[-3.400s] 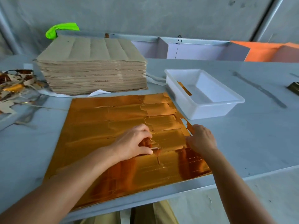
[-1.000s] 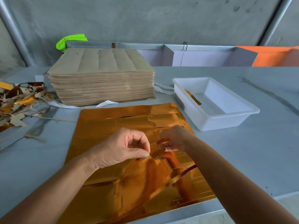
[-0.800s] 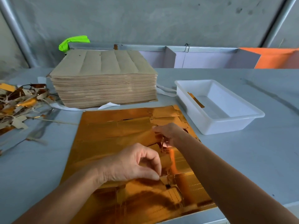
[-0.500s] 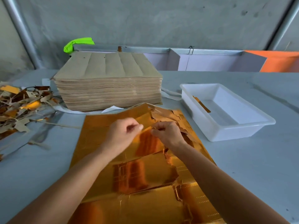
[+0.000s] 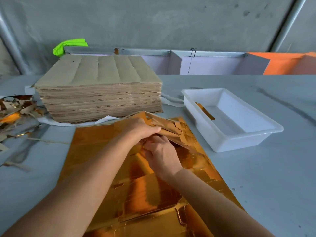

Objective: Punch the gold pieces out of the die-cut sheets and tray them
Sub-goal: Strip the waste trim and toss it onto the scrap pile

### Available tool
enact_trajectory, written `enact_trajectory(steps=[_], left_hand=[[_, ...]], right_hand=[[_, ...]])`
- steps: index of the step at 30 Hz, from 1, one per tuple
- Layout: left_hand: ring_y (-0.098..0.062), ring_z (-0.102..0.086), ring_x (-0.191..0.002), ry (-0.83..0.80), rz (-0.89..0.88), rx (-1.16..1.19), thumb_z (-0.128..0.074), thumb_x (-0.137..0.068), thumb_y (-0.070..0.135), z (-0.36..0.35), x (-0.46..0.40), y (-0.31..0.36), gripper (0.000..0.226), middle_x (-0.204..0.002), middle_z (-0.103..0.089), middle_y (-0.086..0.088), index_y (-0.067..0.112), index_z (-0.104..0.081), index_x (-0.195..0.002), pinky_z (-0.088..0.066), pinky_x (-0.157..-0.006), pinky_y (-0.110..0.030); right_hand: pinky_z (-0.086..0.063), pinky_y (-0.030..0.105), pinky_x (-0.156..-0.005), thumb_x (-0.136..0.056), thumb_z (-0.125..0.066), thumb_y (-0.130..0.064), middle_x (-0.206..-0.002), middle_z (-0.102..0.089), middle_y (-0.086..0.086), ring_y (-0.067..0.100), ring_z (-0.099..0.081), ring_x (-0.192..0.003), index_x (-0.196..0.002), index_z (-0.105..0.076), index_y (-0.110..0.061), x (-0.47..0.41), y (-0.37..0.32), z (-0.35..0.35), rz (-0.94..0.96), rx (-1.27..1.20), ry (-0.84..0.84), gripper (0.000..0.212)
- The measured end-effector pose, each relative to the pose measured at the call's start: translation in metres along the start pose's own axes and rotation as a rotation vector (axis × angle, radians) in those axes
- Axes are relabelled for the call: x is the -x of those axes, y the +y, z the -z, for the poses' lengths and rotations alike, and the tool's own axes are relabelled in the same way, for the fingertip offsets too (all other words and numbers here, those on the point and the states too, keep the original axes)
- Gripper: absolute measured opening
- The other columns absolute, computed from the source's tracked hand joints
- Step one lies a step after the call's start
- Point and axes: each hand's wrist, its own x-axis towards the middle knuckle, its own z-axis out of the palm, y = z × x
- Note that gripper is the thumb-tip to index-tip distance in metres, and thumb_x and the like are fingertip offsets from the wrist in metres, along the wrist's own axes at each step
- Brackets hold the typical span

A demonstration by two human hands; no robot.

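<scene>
Grey counter (image 5: 256, 168): gold sheet (image 5: 102, 151) lying flat; left hand (image 5: 140, 128), right hand (image 5: 162, 154) both gripping lifted far strip (image 5: 164, 124), likely tearing pieces free; white tray (image 5: 256, 139) beside, for easy dropping.

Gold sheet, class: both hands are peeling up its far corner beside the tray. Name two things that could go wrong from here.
1. The left hand and right hand bend the gold sheet sharply at its lifted corner, so pieces may crease or tear.
2. The white tray sits off to the right, so loosened pieces may drop short onto the table.
</scene>
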Motion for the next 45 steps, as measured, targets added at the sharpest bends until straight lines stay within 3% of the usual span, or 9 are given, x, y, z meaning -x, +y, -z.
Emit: enact_trajectory(steps=[9, 12, 20, 24, 27, 30, 33, 40, 45], left_hand=[[-0.02, -0.048, -0.06, -0.207, 0.234, 0.446, -0.07, -0.079, 0.0, -0.011, -0.008, -0.016, 0.017, -0.073, -0.056, -0.012, 0.005, -0.056, -0.071, -0.042, -0.061, -0.027], [-0.022, -0.057, -0.073, -0.257, 0.257, 0.608, -0.072, -0.079, 0.001, -0.005, -0.006, -0.028, 0.014, -0.082, -0.063, -0.013, 0.002, -0.06, -0.083, -0.048, -0.074, -0.033], [-0.027, -0.059, -0.096, -0.354, 0.153, 0.8, -0.069, -0.08, 0.0, 0.019, 0.009, -0.047, 0.015, -0.09, -0.068, -0.012, 0.009, -0.063, -0.09, -0.047, -0.094, -0.041], [-0.016, -0.06, -0.071, -0.233, 0.079, 0.593, -0.072, -0.082, 0.017, 0.021, 0.016, -0.041, 0.012, -0.077, -0.068, -0.005, 0.014, -0.061, -0.084, -0.049, -0.068, -0.029], [-0.007, -0.051, -0.064, 0.272, -0.107, 0.139, -0.065, -0.086, 0.041, 0.025, 0.013, -0.028, 0.027, -0.081, -0.062, 0.0, 0.015, -0.06, -0.084, -0.037, -0.055, -0.019], [-0.016, -0.056, -0.096, 0.62, -0.436, 0.016, -0.064, -0.087, 0.038, 0.037, 0.012, -0.002, 0.034, -0.107, -0.061, -0.003, 0.014, -0.061, -0.11, -0.042, -0.075, -0.021], [-0.019, -0.048, -0.121, 0.516, -0.646, 0.031, -0.064, -0.089, 0.03, 0.047, 0.01, 0.027, 0.047, -0.13, -0.055, -0.001, 0.017, -0.052, -0.132, -0.039, -0.094, -0.028], [-0.009, -0.055, -0.081, 0.373, -0.706, 0.141, -0.066, -0.087, 0.015, 0.055, 0.017, 0.046, 0.007, -0.087, -0.062, 0.005, 0.013, -0.07, -0.093, -0.041, -0.066, -0.014], [-0.02, -0.062, -0.084, 0.327, -0.671, 0.264, -0.065, -0.086, 0.006, 0.052, 0.024, 0.035, 0.003, -0.088, -0.063, -0.003, 0.009, -0.064, -0.087, -0.055, -0.077, -0.035]], right_hand=[[-0.051, 0.035, -0.066, -0.097, -0.047, -0.029, -0.089, -0.063, 0.008, 0.026, -0.061, -0.076, -0.093, -0.066, -0.009, 0.006, 0.0, 0.024, 0.074, 0.185, -0.05, 0.028], [-0.053, 0.033, -0.063, -0.094, -0.053, -0.027, -0.086, -0.064, 0.004, 0.022, -0.06, -0.073, -0.088, -0.068, -0.009, -0.006, 0.031, 0.047, -0.282, 0.079, 0.184, 0.024], [-0.049, 0.027, -0.064, -0.088, -0.065, -0.029, -0.091, -0.063, 0.006, 0.018, -0.06, -0.083, -0.096, -0.06, -0.011, -0.048, 0.082, 0.062, -1.054, -0.782, -0.076, 0.021], [-0.052, 0.031, -0.066, -0.092, -0.061, -0.019, -0.087, -0.064, 0.002, 0.018, -0.062, -0.083, -0.09, -0.065, -0.018, -0.057, 0.084, 0.068, -0.928, -0.989, 0.064, 0.005], [-0.05, 0.021, -0.055, -0.093, -0.061, -0.02, -0.075, -0.069, -0.003, 0.012, -0.065, -0.072, -0.085, -0.069, -0.018, -0.057, 0.085, 0.075, -0.739, -0.936, 0.084, 0.011], [-0.048, 0.011, -0.055, -0.093, -0.059, -0.015, -0.066, -0.068, -0.006, 0.004, -0.065, -0.064, -0.077, -0.069, -0.015, -0.06, 0.08, 0.082, -0.508, -0.895, 0.056, 0.019], [-0.052, 0.017, -0.061, -0.092, -0.061, -0.017, -0.071, -0.069, -0.001, 0.011, -0.066, -0.069, -0.077, -0.07, -0.014, -0.064, 0.07, 0.088, -0.391, -0.855, 0.015, 0.017], [-0.054, 0.036, -0.075, -0.09, -0.061, -0.032, -0.087, -0.074, 0.004, 0.02, -0.069, -0.084, -0.092, -0.074, -0.016, -0.06, 0.06, 0.091, -0.463, -0.956, 0.0, 0.02], [-0.053, 0.031, -0.074, -0.094, -0.051, -0.04, -0.092, -0.074, -0.007, 0.015, -0.068, -0.09, -0.1, -0.071, -0.024, -0.054, 0.058, 0.089, -0.581, -1.054, -0.099, 0.026]])
